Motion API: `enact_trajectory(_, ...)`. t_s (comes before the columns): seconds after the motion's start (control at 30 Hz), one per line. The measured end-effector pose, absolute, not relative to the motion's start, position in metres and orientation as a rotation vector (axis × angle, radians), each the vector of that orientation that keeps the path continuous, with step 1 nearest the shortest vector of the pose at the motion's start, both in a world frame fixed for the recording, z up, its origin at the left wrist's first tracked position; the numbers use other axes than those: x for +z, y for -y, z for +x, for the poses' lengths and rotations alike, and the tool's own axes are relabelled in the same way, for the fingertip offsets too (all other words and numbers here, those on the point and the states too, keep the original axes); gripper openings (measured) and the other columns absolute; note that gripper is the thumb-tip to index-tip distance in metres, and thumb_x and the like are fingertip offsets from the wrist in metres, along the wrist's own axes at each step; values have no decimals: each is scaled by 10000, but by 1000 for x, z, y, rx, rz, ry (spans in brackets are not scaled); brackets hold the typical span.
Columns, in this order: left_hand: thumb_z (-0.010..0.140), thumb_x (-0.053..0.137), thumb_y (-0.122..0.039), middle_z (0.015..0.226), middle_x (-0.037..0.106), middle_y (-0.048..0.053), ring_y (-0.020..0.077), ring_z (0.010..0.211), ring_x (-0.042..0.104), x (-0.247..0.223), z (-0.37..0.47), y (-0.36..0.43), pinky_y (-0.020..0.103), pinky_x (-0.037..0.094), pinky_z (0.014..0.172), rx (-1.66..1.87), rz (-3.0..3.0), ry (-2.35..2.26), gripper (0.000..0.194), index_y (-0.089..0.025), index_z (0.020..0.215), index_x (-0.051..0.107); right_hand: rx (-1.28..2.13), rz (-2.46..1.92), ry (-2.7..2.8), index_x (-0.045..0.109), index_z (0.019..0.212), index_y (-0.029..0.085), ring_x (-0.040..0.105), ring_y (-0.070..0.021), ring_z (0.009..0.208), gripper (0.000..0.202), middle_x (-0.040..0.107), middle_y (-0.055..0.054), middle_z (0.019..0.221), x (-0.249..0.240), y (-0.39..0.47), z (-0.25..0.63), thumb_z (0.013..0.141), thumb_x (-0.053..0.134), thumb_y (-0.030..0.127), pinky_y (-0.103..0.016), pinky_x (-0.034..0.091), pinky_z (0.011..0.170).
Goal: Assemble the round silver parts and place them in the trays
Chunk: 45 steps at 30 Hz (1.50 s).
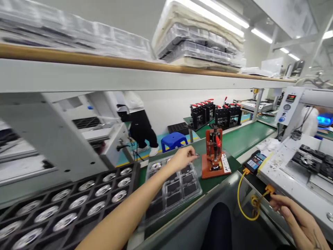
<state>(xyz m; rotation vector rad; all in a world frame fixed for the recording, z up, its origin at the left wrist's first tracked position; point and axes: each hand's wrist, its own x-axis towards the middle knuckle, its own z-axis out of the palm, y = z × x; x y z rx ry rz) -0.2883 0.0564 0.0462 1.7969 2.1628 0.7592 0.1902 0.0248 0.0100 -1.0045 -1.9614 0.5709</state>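
Note:
My left hand (182, 159) reaches over the clear plastic tray (200, 191), its fingertips pinched on a small dark, shiny part (197, 155) too small to name. Several dark pieces lie in the tray's compartments, with a round silver piece (156, 166) in the far left one. Just right of that hand stands an orange-red toggle-clamp fixture (214, 156) with a red handle. My right hand (299, 217) is at the lower right, by the front edge of the white machine, below an orange cable plug (270, 189). Its fingers are curled towards the thumb; what they hold, if anything, is hidden.
A black tray (70, 217) of silver discs fills the lower left. A yellow cable (240, 203) loops in front of a keypad unit (255, 161). The white machine (283, 166) stands right. Overhead runs a shelf (130, 74) with stacked trays. A person (142, 121) stands beyond, near a blue stool (173, 139).

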Motion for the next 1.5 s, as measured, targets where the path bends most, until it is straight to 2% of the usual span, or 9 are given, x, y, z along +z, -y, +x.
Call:
enact_trajectory(0.13, 979, 664, -243, 950, 779, 33, 202, 873, 747, 59, -189, -32, 307, 597, 785, 1090, 2287, -1421, 61, -234, 919, 667, 844, -959, 1840, 791, 1093, 258, 770, -238, 796, 456, 785, -79, 881, 32, -17, 167, 1089, 455, 566, -339, 671, 735)
enact_trajectory(0.2, 1028, 581, -165, 1007, 787, 72, 206, 942, 758, 63, -144, -30, 323, 609, 847, 1225, 2582, -982, 120, -232, 1005, 678, 974, -895, 1831, 749, 1227, 247, 737, -223, 821, 388, 767, -76, 967, 43, -20, 154, 1036, 595, 548, -343, 641, 753)
enact_trajectory(0.27, 1059, 541, -140, 1038, 790, 99, 221, 975, 760, 67, -109, -35, 351, 615, 868, 1287, 2819, -689, 170, -229, 1109, 677, 1095, -860, 1818, 678, 1369, 243, 700, -199, 806, 504, 741, -63, 1027, 52, -25, 148, 936, 763, 487, -335, 616, 743)
enact_trajectory(0.57, 1083, 508, -133, 1020, 785, 104, 238, 915, 752, 75, -36, -71, 367, 624, 815, 1301, 2970, -280, 189, -209, 1187, 646, 989, -996, 1697, 726, 1190, 211, 623, -155, 694, 403, 673, 6, 843, 60, -26, 186, 843, 843, 379, -303, 548, 668)
enact_trajectory(0.77, 1053, 612, -246, 1320, 709, 152, 291, 1241, 687, 80, 11, -133, 441, 577, 1066, 1190, 2772, -504, 364, -221, 1413, 566, 607, -1272, 1609, 721, 1158, 211, 592, -176, 696, 381, 636, 8, 797, 61, -28, 244, 825, 823, 367, -309, 508, 648)
enact_trajectory(0.9, 1002, 642, -264, 1376, 687, 138, 304, 1292, 641, 96, 58, -217, 480, 513, 1133, 884, 2583, -816, 383, -218, 1382, 621, 386, -1386, 1543, 719, 1148, 210, 601, -189, 689, 364, 633, 4, 775, 74, -16, 282, 840, 797, 386, -319, 523, 658)
enact_trajectory(1.07, 779, 847, -375, 1310, 756, 131, 338, 1202, 701, 106, 104, -294, 408, 567, 1000, 580, 2563, -869, 534, -183, 1266, 741, 277, -1474, 1482, 704, 1232, 227, 612, -191, 697, 403, 647, 14, 782, 75, 21, 311, 885, 772, 421, -325, 533, 687)
enact_trajectory(1.3, 603, 895, -410, 938, 810, 45, 280, 856, 750, 112, 123, -312, 315, 558, 744, 368, 2546, -868, 364, -209, 898, 823, 250, -1533, 1442, 710, 1205, 222, 618, -191, 672, 405, 641, 19, 761, 80, 27, 335, 882, 778, 457, -334, 540, 686)
enact_trajectory(1.5, 695, 792, -345, 1127, 777, 94, 308, 1054, 706, 127, 108, -285, 376, 561, 928, 682, 2497, -843, 379, -183, 1036, 765, 225, -1503, 1540, 679, 1176, 179, 615, -195, 740, 378, 629, -3, 819, 90, -41, 327, 922, 720, 456, -321, 522, 697)
